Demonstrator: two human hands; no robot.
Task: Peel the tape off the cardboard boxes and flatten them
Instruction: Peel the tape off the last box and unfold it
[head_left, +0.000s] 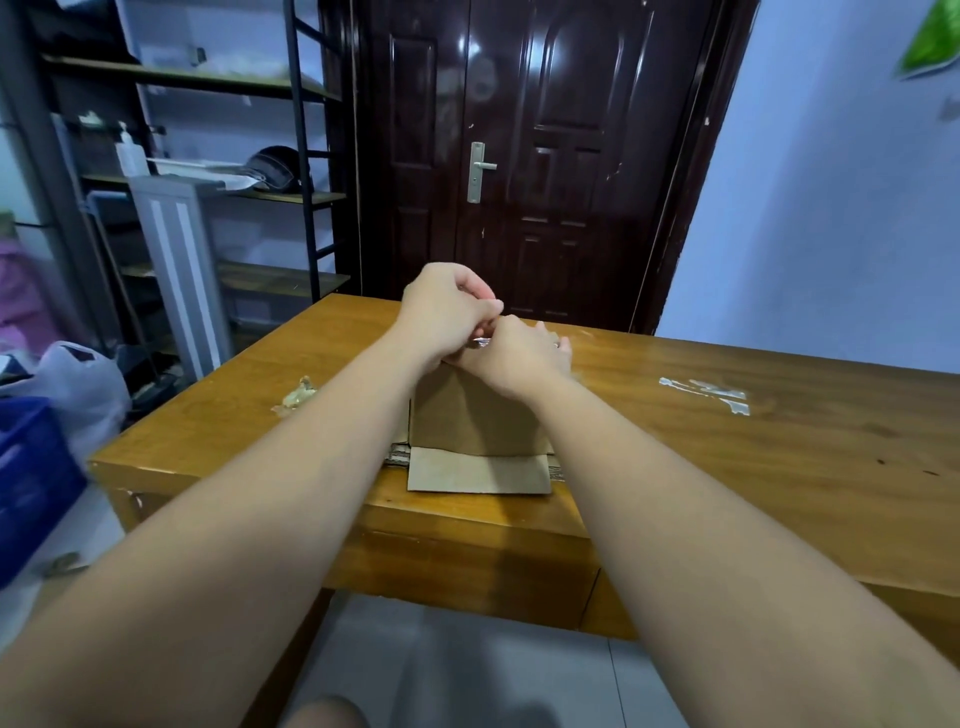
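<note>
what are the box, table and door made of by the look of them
Box: matte brown cardboard, layered edges showing at its base. Table: wood or veneer, varnished, with visible grain and sheen. Door: dark glossy panels, painted metal or lacquered wood; the look leaves that open.

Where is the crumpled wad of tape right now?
In the head view, the crumpled tape wad lies on the wooden table, left of the cardboard box and near the table's left edge.

It looked like a home storeroom or entryway: a dark front door (540, 156), cluttered metal shelving (208, 182), a wooden tabletop (779, 441), plastic bags (78, 384).
</note>
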